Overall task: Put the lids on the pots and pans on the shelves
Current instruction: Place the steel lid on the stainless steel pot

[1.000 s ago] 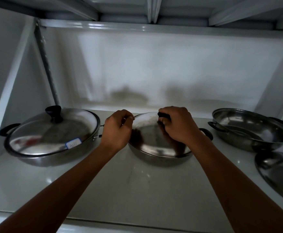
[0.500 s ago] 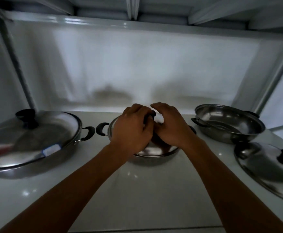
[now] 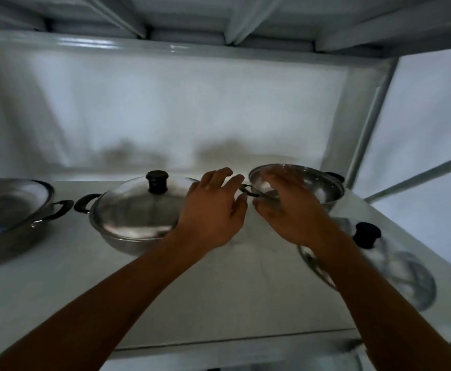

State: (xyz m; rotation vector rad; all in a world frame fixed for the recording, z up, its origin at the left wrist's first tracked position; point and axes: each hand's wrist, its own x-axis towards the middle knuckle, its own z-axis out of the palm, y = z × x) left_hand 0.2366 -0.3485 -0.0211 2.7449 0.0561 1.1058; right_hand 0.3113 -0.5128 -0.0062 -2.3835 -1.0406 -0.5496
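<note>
Shelved loose lid [image 3: 395, 271] lies seemingly under right hand [image 3: 291, 210].

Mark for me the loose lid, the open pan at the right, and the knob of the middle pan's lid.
loose lid [image 3: 406, 279], head view, on its steel dome
open pan [image 3: 323, 183], head view, on its inner wall
lid knob [image 3: 156, 180], head view, on the black knob's side

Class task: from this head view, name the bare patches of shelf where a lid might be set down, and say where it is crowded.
Bare shelf lies in front of the lidded middle pan, between the forearms. Crowded on the right: the open pan, both hands, and the loose lid.
</note>
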